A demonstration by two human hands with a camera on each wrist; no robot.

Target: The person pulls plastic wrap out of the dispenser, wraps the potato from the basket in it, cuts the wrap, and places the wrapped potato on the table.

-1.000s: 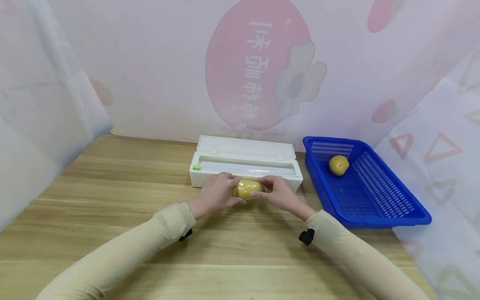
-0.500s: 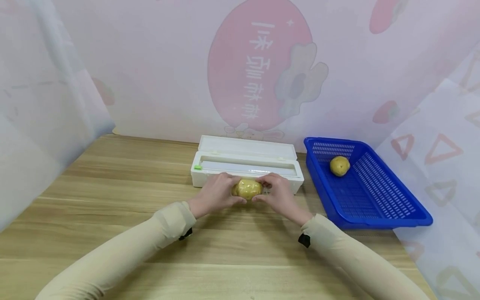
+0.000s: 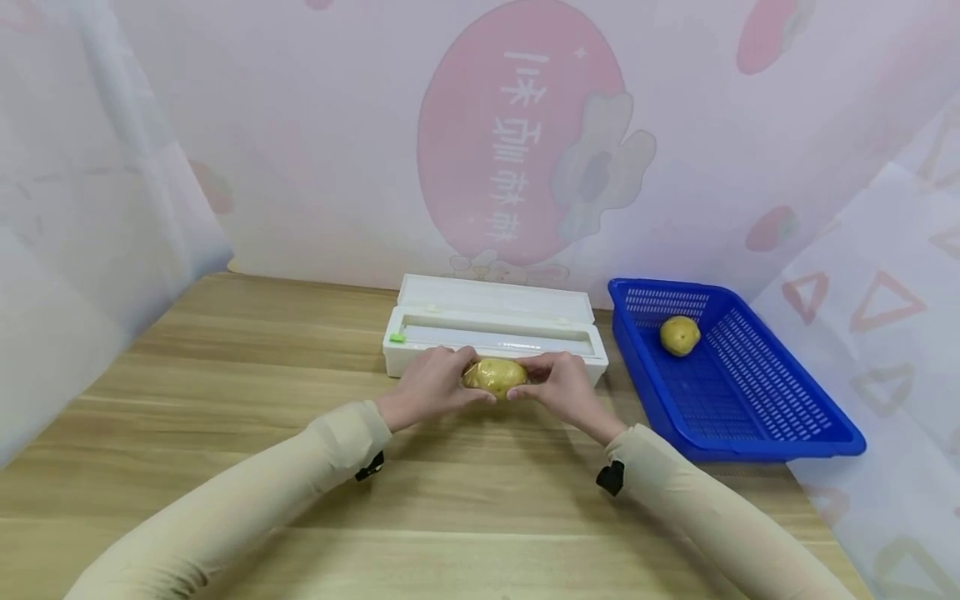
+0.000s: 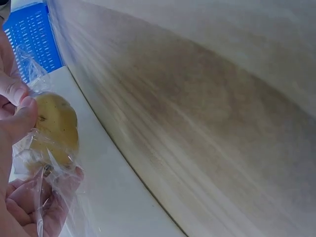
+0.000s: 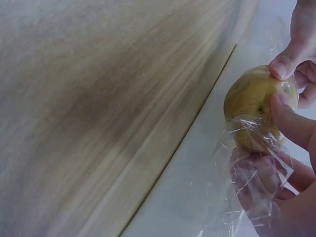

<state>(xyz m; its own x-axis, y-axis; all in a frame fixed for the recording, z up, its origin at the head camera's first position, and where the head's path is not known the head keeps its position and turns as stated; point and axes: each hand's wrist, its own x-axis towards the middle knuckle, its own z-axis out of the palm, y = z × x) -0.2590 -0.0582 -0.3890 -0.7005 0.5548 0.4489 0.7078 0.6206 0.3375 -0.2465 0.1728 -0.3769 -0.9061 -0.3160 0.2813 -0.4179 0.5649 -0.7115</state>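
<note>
Both hands hold a yellow potato [image 3: 497, 379] partly covered in clear cling film, just in front of a white cling film dispenser [image 3: 397, 365]. My left hand [image 3: 435, 387] grips its left end between thumb and fingers. At the other end, my right hand [image 3: 564, 392] pinches the potato and film. Loose, crinkled cling film [image 4: 61, 170] hangs past the left fingers in the left wrist view. More film [image 5: 247, 175] spreads over the right fingers in the right wrist view. The potato's underside is hidden in the head view.
The dispenser's lid [image 3: 495, 297] stands raised, and a green slider [image 3: 397, 337] sits at its left. To the right, a blue plastic basket [image 3: 667, 417] holds another potato [image 3: 679, 336]. A printed curtain [image 3: 315, 167] closes off the wooden table's [image 3: 300, 333] back.
Both hands stay at nearly the same spot with the potato. The right thumb and fingers shift slightly along its right end. The dispenser and basket have not moved.
</note>
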